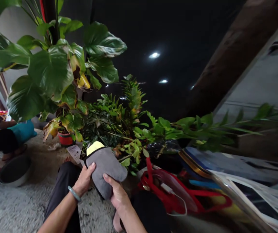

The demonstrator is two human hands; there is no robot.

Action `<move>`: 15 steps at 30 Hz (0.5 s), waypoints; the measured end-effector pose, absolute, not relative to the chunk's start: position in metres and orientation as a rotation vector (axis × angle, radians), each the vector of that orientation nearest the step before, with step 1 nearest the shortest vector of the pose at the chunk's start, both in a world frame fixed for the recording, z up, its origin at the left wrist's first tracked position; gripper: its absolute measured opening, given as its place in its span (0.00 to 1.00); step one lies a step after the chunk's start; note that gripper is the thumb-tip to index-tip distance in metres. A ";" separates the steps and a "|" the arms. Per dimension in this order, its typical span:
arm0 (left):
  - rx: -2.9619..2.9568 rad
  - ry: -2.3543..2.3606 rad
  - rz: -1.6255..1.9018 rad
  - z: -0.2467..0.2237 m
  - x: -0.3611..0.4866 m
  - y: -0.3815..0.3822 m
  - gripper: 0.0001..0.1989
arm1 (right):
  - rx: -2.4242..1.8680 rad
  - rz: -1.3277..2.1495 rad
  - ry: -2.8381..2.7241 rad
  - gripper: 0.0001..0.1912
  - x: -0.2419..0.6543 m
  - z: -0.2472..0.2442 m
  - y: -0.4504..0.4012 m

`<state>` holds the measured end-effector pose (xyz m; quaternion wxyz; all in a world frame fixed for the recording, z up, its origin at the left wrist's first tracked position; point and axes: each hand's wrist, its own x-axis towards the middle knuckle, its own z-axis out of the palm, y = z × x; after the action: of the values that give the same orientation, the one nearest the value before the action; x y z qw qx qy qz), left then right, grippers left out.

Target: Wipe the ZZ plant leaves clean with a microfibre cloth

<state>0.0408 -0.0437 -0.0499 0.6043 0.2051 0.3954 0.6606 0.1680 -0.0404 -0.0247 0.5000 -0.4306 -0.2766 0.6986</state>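
Bare left hand (pixel 83 181) and right hand (pixel 119 194) clamp folded gray-and-yellow plush cloth (pixel 106 165), likely light, soft, floppy; best held by side edges.

The soft grey cloth (pixel 108 166) is folded into a small, thick bundle. It has a thin black edge, and a bright yellow bit peeks out at its far left end. It sits at a slant, held up by the left hand (pixel 84 178) on its left side and the right hand (pixel 117 191) at its near side.
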 end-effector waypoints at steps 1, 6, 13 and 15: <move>0.475 0.897 1.525 -0.048 0.042 -0.043 0.36 | -1.046 1.687 -0.674 0.23 0.165 -0.023 -0.041; 0.417 0.784 1.555 -0.056 0.033 -0.031 0.27 | -1.121 1.541 -0.728 0.26 0.168 0.005 -0.037; 0.122 1.179 1.602 -0.084 -0.036 0.046 0.09 | -0.834 1.130 -0.836 0.27 0.159 0.126 0.030; 0.153 1.190 1.634 -0.084 -0.050 0.071 0.13 | -0.817 1.157 -0.837 0.27 0.140 0.132 0.047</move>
<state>-0.0501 0.0706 -0.0836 0.5291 0.0641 0.4981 0.6840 0.1396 0.0472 0.1322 0.6804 -0.3639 -0.3728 0.5155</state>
